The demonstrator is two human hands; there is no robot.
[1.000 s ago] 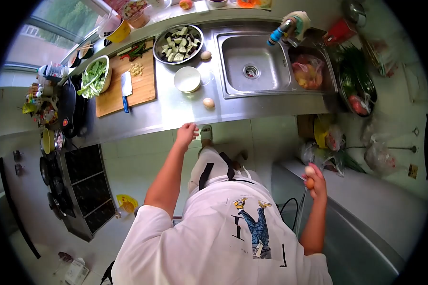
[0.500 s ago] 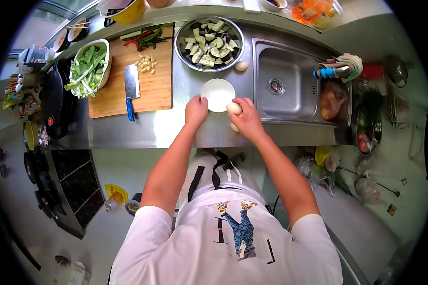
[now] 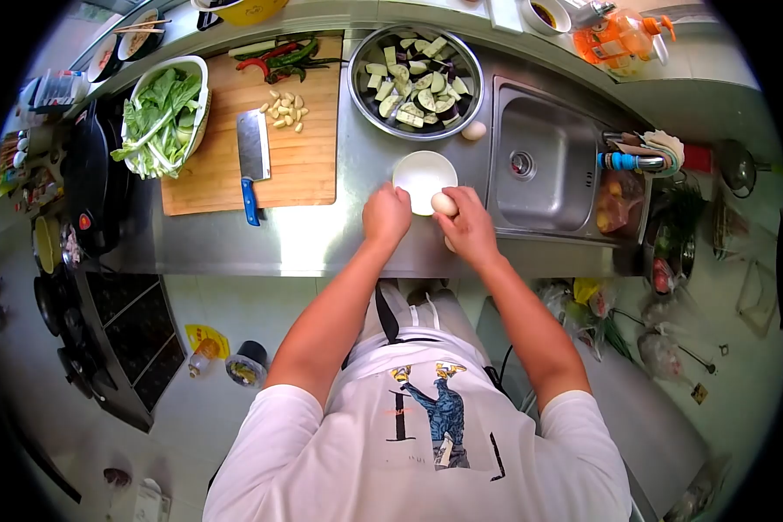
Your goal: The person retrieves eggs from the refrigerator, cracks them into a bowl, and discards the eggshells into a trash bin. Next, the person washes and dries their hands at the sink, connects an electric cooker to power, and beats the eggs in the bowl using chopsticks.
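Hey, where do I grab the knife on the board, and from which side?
By the blue handle, probably best from the near side: the knife appears to lie flat, its handle pointing toward you with the end past the near edge of the board, while the blade points away.

No full word, brand or no. legible. Shirt (image 3: 348,470) front: 1 lg blk mark (image 3: 399,416) shaped like cap. "I", plus a blk L-/bracket-type mark (image 3: 498,458) on the other side of the print; sm. chars nearby too faint to read. Orange pump btl (image 3: 616,40): label there, txt too sm. Red badge (image 3: 84,221) on blk appliance (image 3: 97,178): illegible. Ylw pkt (image 3: 207,335) on floor: ditto.
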